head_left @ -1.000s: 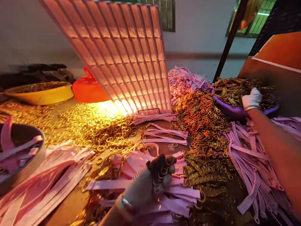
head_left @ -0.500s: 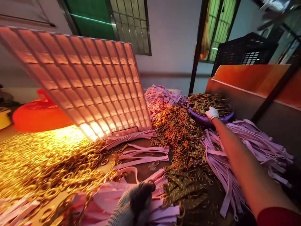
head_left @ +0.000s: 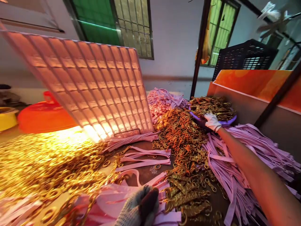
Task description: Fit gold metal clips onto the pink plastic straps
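Observation:
My right hand (head_left: 212, 121), in a white glove, reaches far across the table and grips the near rim of a purple bowl (head_left: 229, 121) heaped with brass clasps. My left hand (head_left: 138, 208), in a grey knit glove with dark fingertips, is closed low at the frame's bottom edge over a pile of pink strips (head_left: 113, 204); what it holds is hidden. A long heap of brass ring clasps (head_left: 185, 147) runs between the two hands. Loose gold rings (head_left: 47, 166) cover the table to the left.
A tilted ribbed panel (head_left: 94, 81) glows above a lamp-lit patch. An orange lid (head_left: 44, 116) and a yellow bowl (head_left: 7, 117) sit at the left. Pink strips (head_left: 246, 163) lie under my right arm. An orange board (head_left: 258, 84) and a black crate (head_left: 246, 58) stand at the right.
The view has swung up and to the right. My right hand came off the clasps onto the bowl's near rim. My left hand sank to the bottom edge, hiding the rings it held.

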The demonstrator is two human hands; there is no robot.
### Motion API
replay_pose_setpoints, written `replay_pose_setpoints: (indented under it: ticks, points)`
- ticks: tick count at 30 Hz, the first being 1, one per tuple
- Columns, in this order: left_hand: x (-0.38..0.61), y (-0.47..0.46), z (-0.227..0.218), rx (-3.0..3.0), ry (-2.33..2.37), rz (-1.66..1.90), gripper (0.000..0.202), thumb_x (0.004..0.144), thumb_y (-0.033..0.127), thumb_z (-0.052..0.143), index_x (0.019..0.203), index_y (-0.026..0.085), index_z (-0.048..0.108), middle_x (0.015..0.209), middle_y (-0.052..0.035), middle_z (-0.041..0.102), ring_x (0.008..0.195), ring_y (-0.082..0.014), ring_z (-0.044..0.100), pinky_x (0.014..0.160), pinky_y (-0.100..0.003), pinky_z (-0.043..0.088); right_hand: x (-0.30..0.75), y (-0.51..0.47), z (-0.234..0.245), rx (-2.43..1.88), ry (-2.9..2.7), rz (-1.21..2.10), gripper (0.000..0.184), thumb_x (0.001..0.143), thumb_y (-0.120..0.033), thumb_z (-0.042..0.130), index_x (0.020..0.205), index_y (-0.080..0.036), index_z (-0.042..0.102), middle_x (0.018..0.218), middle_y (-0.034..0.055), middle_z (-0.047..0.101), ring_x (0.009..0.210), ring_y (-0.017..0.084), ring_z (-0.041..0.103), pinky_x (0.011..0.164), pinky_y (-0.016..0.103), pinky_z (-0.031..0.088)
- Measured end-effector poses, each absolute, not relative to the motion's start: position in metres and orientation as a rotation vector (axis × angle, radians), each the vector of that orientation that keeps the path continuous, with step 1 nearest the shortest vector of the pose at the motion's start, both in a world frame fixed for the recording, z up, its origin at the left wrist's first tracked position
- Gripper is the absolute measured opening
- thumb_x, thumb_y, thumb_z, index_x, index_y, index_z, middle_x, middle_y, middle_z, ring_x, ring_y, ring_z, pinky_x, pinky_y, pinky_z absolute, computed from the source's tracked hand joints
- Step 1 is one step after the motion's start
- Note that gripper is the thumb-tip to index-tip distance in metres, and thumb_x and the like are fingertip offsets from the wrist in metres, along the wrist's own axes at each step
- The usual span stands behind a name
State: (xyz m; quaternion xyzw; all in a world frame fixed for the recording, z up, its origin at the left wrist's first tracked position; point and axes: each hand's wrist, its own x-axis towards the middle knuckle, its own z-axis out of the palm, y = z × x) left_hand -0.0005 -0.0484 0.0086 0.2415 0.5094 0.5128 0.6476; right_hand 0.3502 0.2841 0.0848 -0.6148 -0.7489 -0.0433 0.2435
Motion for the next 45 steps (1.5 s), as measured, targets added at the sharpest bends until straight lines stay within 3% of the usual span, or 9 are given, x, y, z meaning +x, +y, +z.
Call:
replay_pose_setpoints:
  ticks: [4,7,14,17,24,31,34,40,45]
  points:
    - [0.004,-0.054,0.011,0.711,1.171,1.162,0.054,0.067,0.061,0.081,0.067,0.018,0.047,0.049,0.0075,0.038,0.041,-0.0039,0.026,0.039,-0.017,0.016,0.333,0.272,0.084,-1.643,-2.090,-0.208,0.007,0.070,-0.013,0.060,0.074,-0.016,0.065,0.090,0.0159,0.067,0.101,0.032,0.056,0.094,0.042,0.037]
    - [0.003,-0.056,0.012,0.817,1.168,1.139,0.053,0.074,0.067,0.071,0.069,0.019,0.047,0.045,0.0076,0.037,0.037,-0.0049,0.025,0.037,-0.020,0.014,0.306,0.263,0.079,-1.516,-2.100,-0.225,0.011,0.071,-0.010,0.055,0.068,-0.020,0.059,0.084,0.0194,0.064,0.102,0.037,0.056,0.094,0.051,0.037]
    - [0.008,-0.059,0.022,0.966,1.213,1.180,0.055,0.078,0.067,0.066,0.062,0.019,0.045,0.046,0.0059,0.038,0.040,-0.0053,0.028,0.040,-0.022,0.016,0.205,0.131,0.042,-1.006,-2.446,0.184,0.039,0.083,-0.016,0.045,0.114,-0.025,0.066,0.100,0.0029,0.072,0.097,0.022,0.066,0.093,0.034,0.052]
    - [0.008,-0.061,0.028,1.047,1.217,1.169,0.053,0.077,0.061,0.070,0.061,0.017,0.046,0.052,0.0052,0.039,0.046,-0.0055,0.029,0.043,-0.021,0.019,0.183,0.070,0.038,-0.688,-2.507,0.549,0.046,0.086,-0.014,0.045,0.129,-0.021,0.060,0.112,0.0054,0.071,0.103,0.021,0.065,0.097,0.033,0.051]
    - [0.003,-0.086,0.043,0.958,1.123,1.132,0.038,0.075,0.046,0.067,0.094,0.012,0.068,0.058,0.0032,0.049,0.042,-0.0068,0.039,0.040,-0.018,0.021,0.190,0.015,0.050,-0.873,-2.584,0.443,0.035,0.096,-0.028,0.050,0.129,-0.022,0.060,0.107,0.0101,0.073,0.095,0.023,0.068,0.085,0.028,0.051]
    - [0.000,-0.103,0.052,1.018,1.147,0.985,0.038,0.080,0.052,0.064,0.071,0.016,0.055,0.054,0.0034,0.047,0.039,-0.0050,0.034,0.038,-0.019,0.019,0.184,-0.002,0.061,-0.394,-2.655,0.637,0.042,0.099,-0.031,0.047,0.139,-0.021,0.050,0.122,0.0112,0.065,0.108,0.022,0.063,0.095,0.032,0.049]
    - [0.002,-0.105,0.049,1.062,1.133,0.998,0.041,0.081,0.055,0.064,0.069,0.016,0.054,0.052,0.0039,0.045,0.037,-0.0049,0.032,0.038,-0.020,0.018,0.182,-0.010,0.064,-0.243,-2.628,0.738,0.037,0.095,-0.030,0.051,0.132,-0.022,0.056,0.116,0.0098,0.067,0.100,0.021,0.064,0.091,0.032,0.051]
    - [0.015,-0.114,0.044,1.024,1.099,1.161,0.045,0.082,0.059,0.059,0.065,0.018,0.051,0.048,0.0053,0.039,0.039,-0.0067,0.031,0.040,-0.022,0.022,0.195,-0.028,0.056,-0.615,-2.598,0.588,0.025,0.083,-0.024,0.055,0.103,-0.033,0.067,0.089,0.0064,0.070,0.082,0.027,0.065,0.076,0.038,0.054]
    - [0.008,-0.104,0.030,1.358,1.189,1.130,0.011,0.066,0.014,0.066,0.074,0.017,0.060,0.062,0.0034,0.055,0.058,-0.0102,0.048,0.055,-0.023,0.036,0.208,-0.004,0.034,-0.637,-2.666,0.696,0.014,0.069,-0.029,0.063,0.076,-0.042,0.065,0.072,0.0036,0.068,0.066,0.031,0.063,0.055,0.040,0.051]
